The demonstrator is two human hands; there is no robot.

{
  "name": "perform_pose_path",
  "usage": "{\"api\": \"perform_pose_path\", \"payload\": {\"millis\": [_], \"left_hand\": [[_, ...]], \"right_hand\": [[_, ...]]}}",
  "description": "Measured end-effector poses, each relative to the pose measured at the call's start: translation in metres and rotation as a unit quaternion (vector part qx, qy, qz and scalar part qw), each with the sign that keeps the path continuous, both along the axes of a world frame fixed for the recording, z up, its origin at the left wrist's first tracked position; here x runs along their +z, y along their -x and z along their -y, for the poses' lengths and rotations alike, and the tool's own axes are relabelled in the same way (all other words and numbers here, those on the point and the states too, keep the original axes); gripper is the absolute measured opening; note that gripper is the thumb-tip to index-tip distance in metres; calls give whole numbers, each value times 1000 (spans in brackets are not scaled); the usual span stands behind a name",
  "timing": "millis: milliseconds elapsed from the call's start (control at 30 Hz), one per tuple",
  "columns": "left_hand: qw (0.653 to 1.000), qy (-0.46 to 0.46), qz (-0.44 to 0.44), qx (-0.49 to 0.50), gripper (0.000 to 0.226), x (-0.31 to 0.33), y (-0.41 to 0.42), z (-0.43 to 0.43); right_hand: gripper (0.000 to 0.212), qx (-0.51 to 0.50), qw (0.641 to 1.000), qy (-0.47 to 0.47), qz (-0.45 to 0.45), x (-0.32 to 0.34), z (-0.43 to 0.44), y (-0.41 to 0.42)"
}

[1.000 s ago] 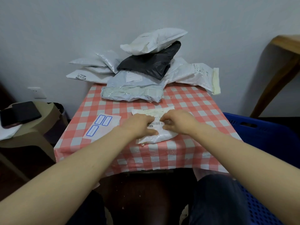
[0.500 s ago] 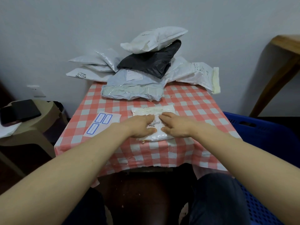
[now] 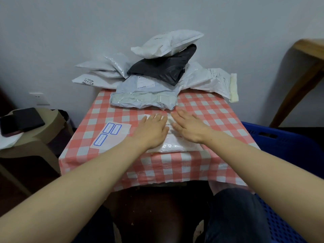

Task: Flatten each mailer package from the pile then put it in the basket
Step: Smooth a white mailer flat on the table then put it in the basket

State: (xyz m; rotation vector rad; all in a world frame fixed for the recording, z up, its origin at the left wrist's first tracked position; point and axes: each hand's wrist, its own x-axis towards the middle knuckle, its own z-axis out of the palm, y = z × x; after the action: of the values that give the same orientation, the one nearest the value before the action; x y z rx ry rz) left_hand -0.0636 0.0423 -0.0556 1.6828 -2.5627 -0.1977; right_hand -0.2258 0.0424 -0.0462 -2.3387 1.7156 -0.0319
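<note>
A small white mailer (image 3: 175, 146) lies on the red-checked tablecloth (image 3: 201, 165) near the table's front edge. My left hand (image 3: 152, 128) and my right hand (image 3: 188, 128) lie side by side on top of it, palms down and fingers straight, pressing it flat. Their palms hide most of its label. Behind them, a pile of mailers (image 3: 150, 76) in white, grey and black is stacked against the wall. A blue basket (image 3: 287, 148) stands to the right of the table, below its level.
A flat white sheet with blue-outlined labels (image 3: 110, 135) lies on the cloth to the left of my hands. A beige stool (image 3: 33, 137) carrying a dark phone stands at the left. A wooden table leg (image 3: 301, 81) rises at the right.
Both hands went from curled on the mailer's near half to flat with fingers stretched, sliding away from me toward its far edge. The mailer looks flatter.
</note>
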Motion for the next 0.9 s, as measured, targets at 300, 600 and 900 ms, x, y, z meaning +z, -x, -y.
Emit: {"api": "perform_pose_path", "payload": {"millis": [300, 600, 900], "left_hand": [[995, -62, 46, 57, 59, -21, 0, 0], [998, -34, 42, 32, 58, -24, 5, 4], [998, -32, 38, 26, 58, -29, 5, 6]], "right_hand": [[62, -53, 998, -29, 21, -39, -4, -16], [55, -62, 995, -5, 84, -43, 0, -14], [54, -63, 995, 5, 80, -49, 0, -15]]}}
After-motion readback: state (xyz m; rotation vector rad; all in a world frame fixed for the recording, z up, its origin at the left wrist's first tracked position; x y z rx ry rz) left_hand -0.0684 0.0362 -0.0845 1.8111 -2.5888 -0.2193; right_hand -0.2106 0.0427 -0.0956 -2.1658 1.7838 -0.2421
